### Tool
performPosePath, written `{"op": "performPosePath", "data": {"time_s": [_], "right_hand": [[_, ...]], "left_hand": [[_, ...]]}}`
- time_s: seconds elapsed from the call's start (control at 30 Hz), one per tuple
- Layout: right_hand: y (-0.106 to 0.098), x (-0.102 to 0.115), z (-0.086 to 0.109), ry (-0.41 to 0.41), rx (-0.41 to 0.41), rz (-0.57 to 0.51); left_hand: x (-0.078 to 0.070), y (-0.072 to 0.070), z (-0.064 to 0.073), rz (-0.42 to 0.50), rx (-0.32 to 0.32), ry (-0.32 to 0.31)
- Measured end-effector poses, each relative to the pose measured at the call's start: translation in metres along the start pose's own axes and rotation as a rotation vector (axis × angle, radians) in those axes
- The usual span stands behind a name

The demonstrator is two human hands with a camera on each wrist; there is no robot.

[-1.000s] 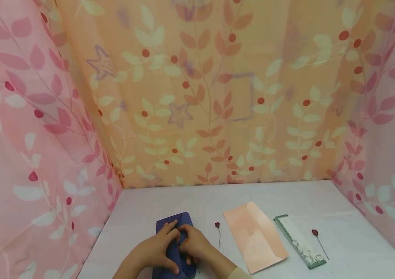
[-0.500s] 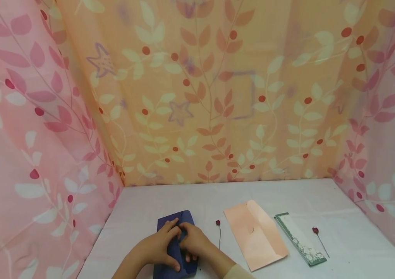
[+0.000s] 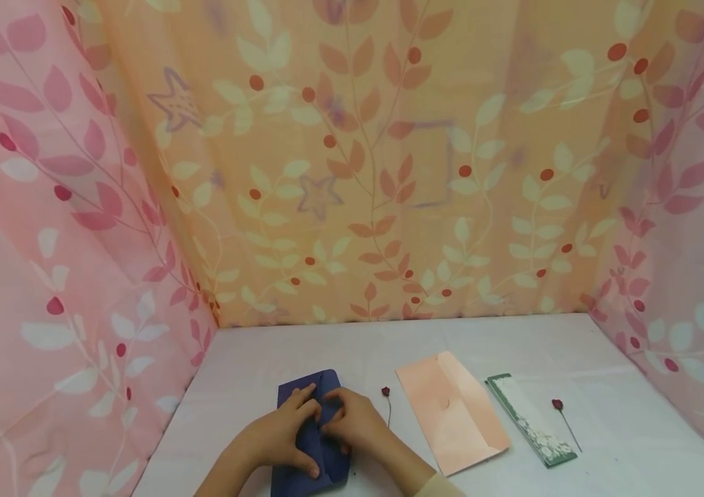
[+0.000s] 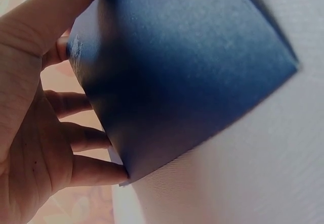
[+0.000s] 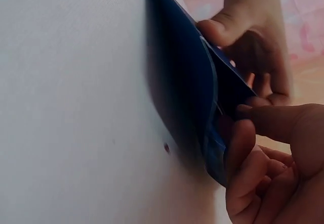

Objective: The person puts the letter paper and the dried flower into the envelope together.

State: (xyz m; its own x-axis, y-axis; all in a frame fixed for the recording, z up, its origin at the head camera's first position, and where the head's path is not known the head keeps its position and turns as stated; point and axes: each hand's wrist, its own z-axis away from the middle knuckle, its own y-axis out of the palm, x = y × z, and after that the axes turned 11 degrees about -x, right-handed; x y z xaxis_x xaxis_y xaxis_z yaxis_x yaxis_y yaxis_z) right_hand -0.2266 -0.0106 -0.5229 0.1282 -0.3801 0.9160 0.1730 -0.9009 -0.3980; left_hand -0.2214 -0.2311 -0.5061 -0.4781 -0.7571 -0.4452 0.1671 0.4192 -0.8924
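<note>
A dark blue envelope (image 3: 333, 469) lies on the table at front left, its mouth parted in the right wrist view. My left hand (image 3: 277, 436) holds it from the left, thumb low and fingers spread toward its far end. In the left wrist view, the fingertips touch the edge of the bowed blue panel (image 4: 202, 57). My right hand (image 3: 358, 424) is at the mouth, index finger and thumb apart in the head view. Between its bent fingers in the right wrist view is a dark reddish spot; I cannot tell whether they pinch anything.
Right of the hands lie a small dark red rose (image 3: 386, 392) on a thin stem, a peach envelope (image 3: 451, 414), a green-edged white floral card (image 3: 532, 421) and another red rose (image 3: 558, 405). Patterned cloth (image 3: 358, 172) encloses the white table (image 3: 252, 345) behind and at both sides.
My right hand's fingers have drawn slightly out of the blue envelope's mouth, with index finger and thumb now wider apart. My left hand stays on the envelope.
</note>
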Motion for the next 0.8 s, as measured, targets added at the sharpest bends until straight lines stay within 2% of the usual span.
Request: {"op": "performPosePath", "data": {"time_s": [0.23, 0.47, 0.6, 0.8], "right_hand": [[-0.024, -0.002, 0.003, -0.077, -0.109, 0.123], [-0.053, -0.003, 0.012, -0.093, -0.247, 0.308], [-0.068, -0.006, 0.014, -0.091, -0.303, 0.333], [-0.077, -0.016, 0.017, -0.067, -0.36, 0.363]], "left_hand": [[0.001, 0.001, -0.001, -0.015, 0.001, -0.02], [0.002, 0.004, 0.001, -0.027, 0.003, -0.017], [0.001, 0.002, 0.0, -0.03, 0.003, -0.023], [0.001, 0.003, -0.001, -0.033, 0.005, -0.024]]}}
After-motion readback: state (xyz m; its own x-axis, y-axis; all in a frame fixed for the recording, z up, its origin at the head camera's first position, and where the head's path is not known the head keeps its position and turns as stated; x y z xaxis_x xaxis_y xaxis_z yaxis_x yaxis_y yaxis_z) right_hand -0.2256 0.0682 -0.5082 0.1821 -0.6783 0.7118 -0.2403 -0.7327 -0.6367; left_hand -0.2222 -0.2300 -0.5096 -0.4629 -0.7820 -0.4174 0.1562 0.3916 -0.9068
